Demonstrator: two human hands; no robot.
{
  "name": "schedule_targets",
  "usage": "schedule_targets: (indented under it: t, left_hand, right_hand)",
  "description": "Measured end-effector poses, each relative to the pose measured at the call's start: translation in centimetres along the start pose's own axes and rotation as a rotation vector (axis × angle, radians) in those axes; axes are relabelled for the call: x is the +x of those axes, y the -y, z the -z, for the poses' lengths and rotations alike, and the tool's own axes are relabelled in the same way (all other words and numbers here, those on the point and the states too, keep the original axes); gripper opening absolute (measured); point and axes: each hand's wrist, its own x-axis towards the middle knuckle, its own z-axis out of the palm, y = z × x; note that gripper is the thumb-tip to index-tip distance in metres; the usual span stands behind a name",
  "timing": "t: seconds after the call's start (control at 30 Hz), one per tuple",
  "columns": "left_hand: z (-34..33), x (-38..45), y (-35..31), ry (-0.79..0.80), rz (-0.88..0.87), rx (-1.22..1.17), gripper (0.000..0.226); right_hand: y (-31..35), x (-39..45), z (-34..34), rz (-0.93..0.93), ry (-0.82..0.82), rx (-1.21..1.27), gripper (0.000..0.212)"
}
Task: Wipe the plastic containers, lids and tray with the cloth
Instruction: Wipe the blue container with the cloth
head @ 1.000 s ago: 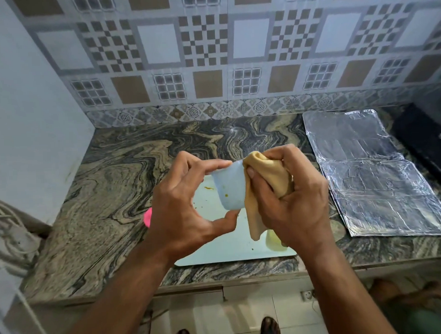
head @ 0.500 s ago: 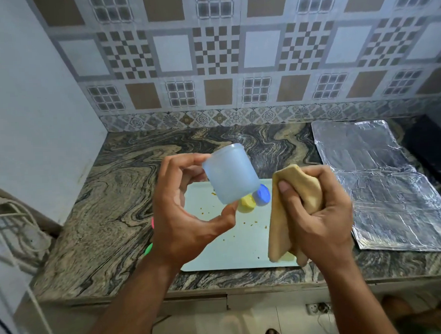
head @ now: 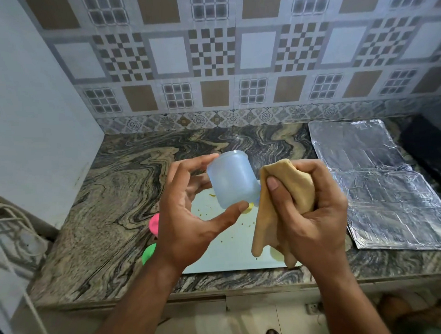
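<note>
My left hand [head: 188, 215] holds a pale blue translucent plastic container [head: 231, 179] tilted above the white tray [head: 224, 244], gripped between thumb and fingers. Just to its right, my right hand [head: 308, 208] is closed around a bunched yellow cloth [head: 280, 202], whose loose end hangs down over the tray. The cloth is beside the container, barely apart from it. Yellow crumbs dot the tray. A pink lid [head: 154, 223] and a green lid [head: 149, 254] show at the tray's left edge behind my wrist. A sliver of a yellow lid [head: 248, 208] peeks out under the container.
The tray lies on a marbled stone counter [head: 115, 195] near its front edge. Crinkled foil sheets [head: 380, 186] cover the counter to the right, next to a dark appliance [head: 431, 144]. A white wall and cables [head: 19, 238] stand at the left. Tiled wall runs behind.
The cloth came off the container a second ago and my right hand drew away to the right. Since then the container has tilted slightly and the cloth has come back close beside it.
</note>
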Motion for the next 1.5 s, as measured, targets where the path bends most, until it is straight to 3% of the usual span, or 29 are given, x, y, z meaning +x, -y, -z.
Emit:
schedule_targets:
  t: [0.2,0.33,0.53,0.87,1.2,1.5]
  left_hand:
    - [0.3,0.1,0.0,-0.004,0.005,0.159,0.075]
    - [0.2,0.2,-0.4,0.023,-0.038,0.024,0.074]
    - [0.9,0.3,-0.8,-0.003,0.016,-0.220,0.071]
    - [-0.3,0.1,-0.7,0.018,0.001,-0.210,0.076]
    - [0.4,0.7,-0.7,0.022,-0.113,0.219,0.073]
    - [0.9,0.7,-1.0,0.034,-0.099,-0.010,0.072]
  right_hand:
    - [1.0,1.0,0.2,0.015,0.098,-0.116,0.013]
    - [1.2,2.4,-0.2,0.027,0.173,-0.170,0.013]
    - [0.3,2.3,0.7,-0.028,0.048,-0.060,0.012]
    - [0.8,-0.7,-1.2,0.013,-0.023,0.067,0.014]
    - [1.7,0.9,0.0,0.126,0.047,-0.200,0.016]
    - [0.2,2.3,-0.3,0.081,0.012,-0.267,0.012]
